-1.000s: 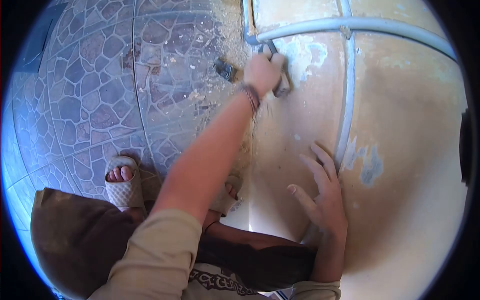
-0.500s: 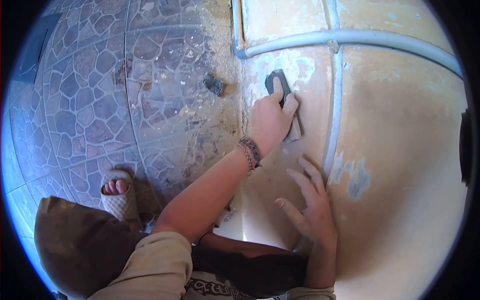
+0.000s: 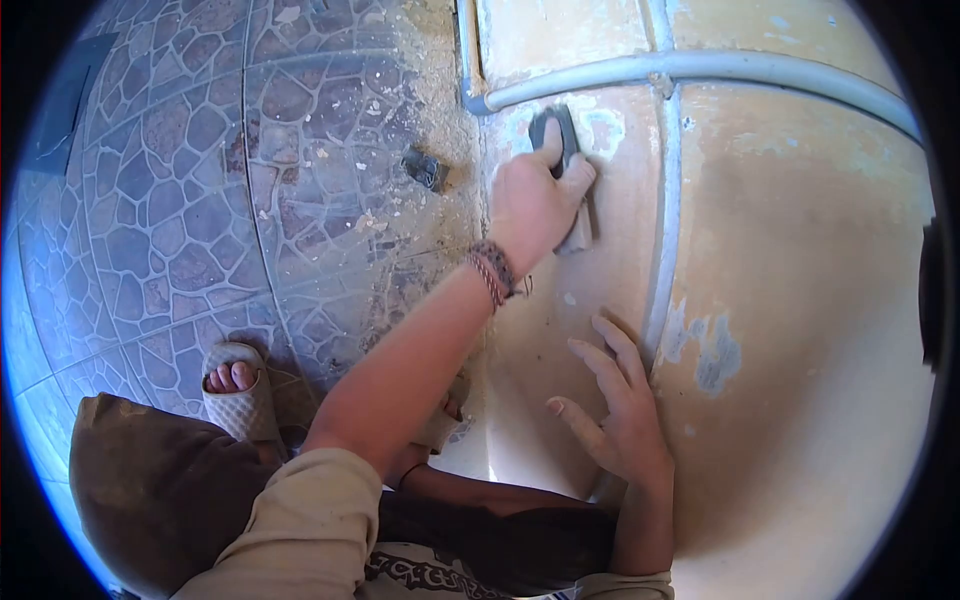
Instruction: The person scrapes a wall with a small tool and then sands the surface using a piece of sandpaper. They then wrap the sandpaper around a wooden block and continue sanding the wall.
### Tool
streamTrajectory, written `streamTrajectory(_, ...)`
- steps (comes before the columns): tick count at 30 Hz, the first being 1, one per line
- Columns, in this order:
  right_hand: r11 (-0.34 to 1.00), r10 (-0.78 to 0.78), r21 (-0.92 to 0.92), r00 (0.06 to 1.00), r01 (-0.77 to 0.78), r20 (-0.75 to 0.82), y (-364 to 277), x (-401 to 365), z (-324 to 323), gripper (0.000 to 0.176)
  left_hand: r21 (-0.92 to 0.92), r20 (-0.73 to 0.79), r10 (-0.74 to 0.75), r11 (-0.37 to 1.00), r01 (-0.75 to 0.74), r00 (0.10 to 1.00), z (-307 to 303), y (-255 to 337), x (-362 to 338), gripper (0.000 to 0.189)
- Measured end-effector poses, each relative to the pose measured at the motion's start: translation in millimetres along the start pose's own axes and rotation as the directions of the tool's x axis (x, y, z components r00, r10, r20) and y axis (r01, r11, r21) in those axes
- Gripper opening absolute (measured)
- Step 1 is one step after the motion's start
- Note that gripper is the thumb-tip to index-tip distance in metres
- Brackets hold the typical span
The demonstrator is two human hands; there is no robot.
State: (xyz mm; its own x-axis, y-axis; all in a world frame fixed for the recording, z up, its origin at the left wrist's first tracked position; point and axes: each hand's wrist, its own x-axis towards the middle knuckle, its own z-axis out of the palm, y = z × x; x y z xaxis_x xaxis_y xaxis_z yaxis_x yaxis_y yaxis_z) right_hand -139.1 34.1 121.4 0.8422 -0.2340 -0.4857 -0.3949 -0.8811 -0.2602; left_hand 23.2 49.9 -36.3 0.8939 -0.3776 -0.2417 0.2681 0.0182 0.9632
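Note:
My left hand [image 3: 535, 205] is closed around a long, dark block-shaped tool [image 3: 550, 125], its index finger stretched along the top. The tool lies against the yellowish wall [image 3: 800, 290], beside a pale peeled patch [image 3: 600, 132]. Its other end, dusty and pale, sticks out below my thumb; its underside is hidden. Braided bracelets [image 3: 490, 270] circle my left wrist. My right hand [image 3: 625, 425] is open with its fingers spread against the wall, near the vertical pipe [image 3: 662, 270], and holds nothing.
A thick grey pipe [image 3: 760, 68] crosses the wall above the tool. Paint flakes and dust lie on the stone-patterned floor [image 3: 180, 210] along the wall's foot, with a small dark block [image 3: 425, 168] among them. A sandalled foot [image 3: 240, 390] stands at lower left.
My left hand and the dark tool have slid up the wall, toward the grey pipe. My right hand has stayed almost where it was.

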Motion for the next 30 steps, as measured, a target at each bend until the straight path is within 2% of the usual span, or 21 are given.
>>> streamTrajectory(2, 0.999, -0.027, -0.028, 1.0, 0.027, -0.014, 0, -2, -1, 0.053, 0.005, -0.043, 0.022, 1.0, -0.021, 0.999, 4, 8, -15, 0.042)
streamTrajectory(5, 0.999, -0.035, -0.021, 0.999, 0.035, -0.024, 2, 0, -2, 0.053, 0.002, 0.009, 0.021, 1.0, -0.021, 1.0, 8, -4, -5, 0.053)
streamTrajectory(6, 1.0, -0.022, -0.005, 0.999, 0.022, -0.026, 2, -2, 0, 0.053, 0.051, 0.051, 0.024, 0.998, -0.026, 0.998, 0, -11, 10, 0.052)
streamTrajectory(7, 1.0, -0.016, -0.01, 1.0, 0.016, -0.02, 1, -5, 2, 0.053, -0.073, 0.093, 0.004, 0.997, 0.003, 0.996, -9, -18, 23, 0.052)
streamTrajectory(9, 0.999, -0.029, -0.034, 0.999, 0.028, -0.024, 1, -5, 0, 0.053, 0.035, 0.053, 0.062, 0.997, -0.064, 0.997, -7, -16, 12, 0.049)
streamTrajectory(12, 0.999, -0.039, -0.018, 0.999, 0.038, -0.033, -3, -3, -4, 0.054, 0.147, -0.118, 0.161, 0.979, -0.143, 0.98, 27, -21, -36, 0.049)
streamTrajectory(15, 1.0, -0.008, -0.003, 1.0, 0.008, -0.025, -1, -4, -2, 0.054, 0.198, -0.114, 0.048, 0.98, -0.025, 0.992, 33, -21, -28, 0.045)
streamTrajectory(16, 1.0, -0.007, -0.008, 1.0, 0.006, -0.016, 0, -5, 0, 0.054, 0.181, -0.083, -0.054, 0.981, 0.068, 0.995, 28, -21, -6, 0.045)
streamTrajectory(17, 1.0, 0.004, -0.009, 1.0, -0.004, -0.009, 0, -8, 2, 0.053, 0.119, -0.091, 0.002, 0.993, 0.009, 0.996, 19, -24, 19, 0.047)
streamTrajectory(19, 0.999, -0.025, -0.041, 1.0, 0.025, -0.006, 3, -11, 0, 0.053, 0.196, -0.01, -0.038, 0.98, 0.039, 0.999, 17, -8, 16, 0.049)
streamTrajectory(21, 0.99, -0.103, -0.094, 0.995, 0.102, 0.001, 7, -13, -1, 0.052, 0.146, -0.04, -0.047, 0.988, 0.052, 0.998, 26, 12, -25, 0.049)
streamTrajectory(23, 0.996, -0.073, -0.059, 0.997, 0.072, -0.02, 2, -6, -7, 0.052, 0.098, -0.076, -0.07, 0.992, 0.077, 0.995, 30, 19, -32, 0.049)
streamTrajectory(26, 1.0, 0.019, -0.007, 1.0, -0.018, 0.014, -1, -9, -3, 0.052, 0.033, -0.145, -0.113, 0.992, 0.119, 0.983, 28, 2, 16, 0.047)
streamTrajectory(27, 0.999, 0.042, 0.001, 0.999, -0.043, 0.029, -3, -11, -3, 0.051, 0.012, -0.054, -0.181, 0.983, 0.182, 0.982, 17, 4, 28, 0.047)
streamTrajectory(30, 0.998, -0.046, -0.051, 0.999, 0.047, 0.022, 2, -13, -1, 0.051, 0.045, -0.117, -0.136, 0.989, 0.142, 0.984, 29, 16, -7, 0.05)
